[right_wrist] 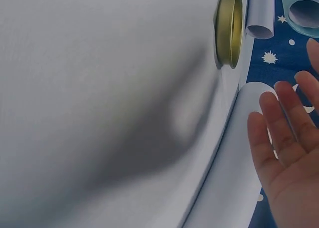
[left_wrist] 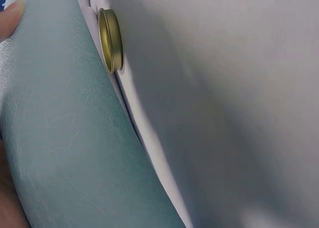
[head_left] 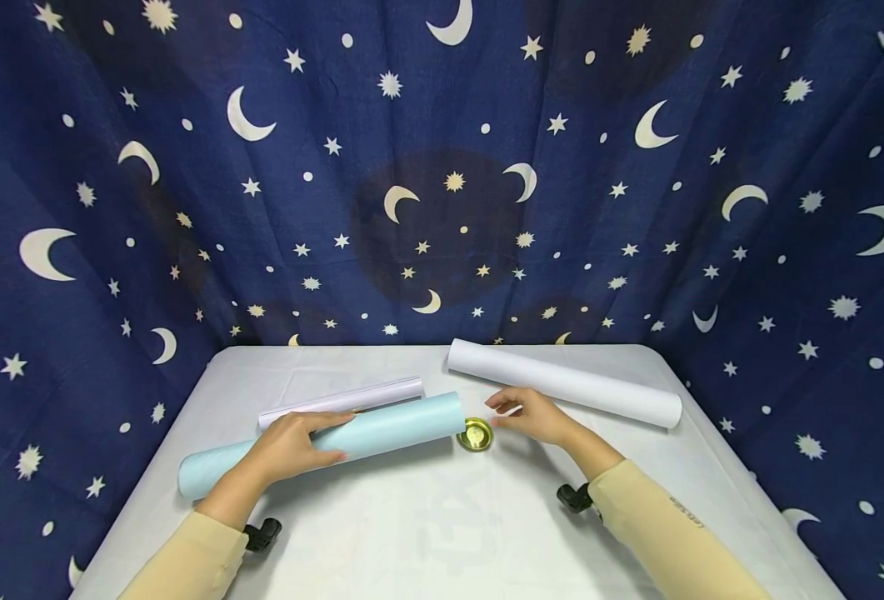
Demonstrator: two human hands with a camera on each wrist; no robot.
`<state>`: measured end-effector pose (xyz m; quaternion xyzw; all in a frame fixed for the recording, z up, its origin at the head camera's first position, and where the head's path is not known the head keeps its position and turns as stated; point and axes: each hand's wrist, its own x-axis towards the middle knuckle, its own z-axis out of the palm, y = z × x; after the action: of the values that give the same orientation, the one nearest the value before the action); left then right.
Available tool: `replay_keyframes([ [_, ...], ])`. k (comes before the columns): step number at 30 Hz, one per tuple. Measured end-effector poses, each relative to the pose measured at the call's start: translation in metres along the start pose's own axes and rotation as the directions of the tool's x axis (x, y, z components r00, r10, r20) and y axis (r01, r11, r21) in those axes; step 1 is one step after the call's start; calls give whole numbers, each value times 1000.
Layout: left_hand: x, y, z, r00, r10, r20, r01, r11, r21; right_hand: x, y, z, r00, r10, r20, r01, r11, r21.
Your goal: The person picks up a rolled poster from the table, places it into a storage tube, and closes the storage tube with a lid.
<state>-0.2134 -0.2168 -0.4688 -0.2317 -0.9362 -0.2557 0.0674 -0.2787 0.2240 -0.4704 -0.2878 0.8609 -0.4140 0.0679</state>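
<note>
My left hand grips a light blue roll around its middle, thumb on the near side and fingers over the far side. In the left wrist view the roll fills the left part, and most of that hand is out of sight. Just beyond the roll's right end lies a small round gold tin, hollow side up. My right hand hovers right of the tin, holding nothing. Its fingers look loosely extended in the right wrist view, apart from the tin.
Behind the blue roll lies a thinner whitish roll. A thicker white roll lies slanted at the back right, beyond my right hand. The white-covered table meets a dark blue curtain with moons and stars.
</note>
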Motion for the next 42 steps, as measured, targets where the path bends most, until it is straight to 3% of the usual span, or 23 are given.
replay_keyframes([
  [21,-3,-10,-5,999,-35,-21,36,998,43,3,7,9,999,27,40,-28,999,27],
  [42,-4,-10,-5,999,-35,-13,35,998,53,8,15,26,986,140,88,-121,973,-195],
])
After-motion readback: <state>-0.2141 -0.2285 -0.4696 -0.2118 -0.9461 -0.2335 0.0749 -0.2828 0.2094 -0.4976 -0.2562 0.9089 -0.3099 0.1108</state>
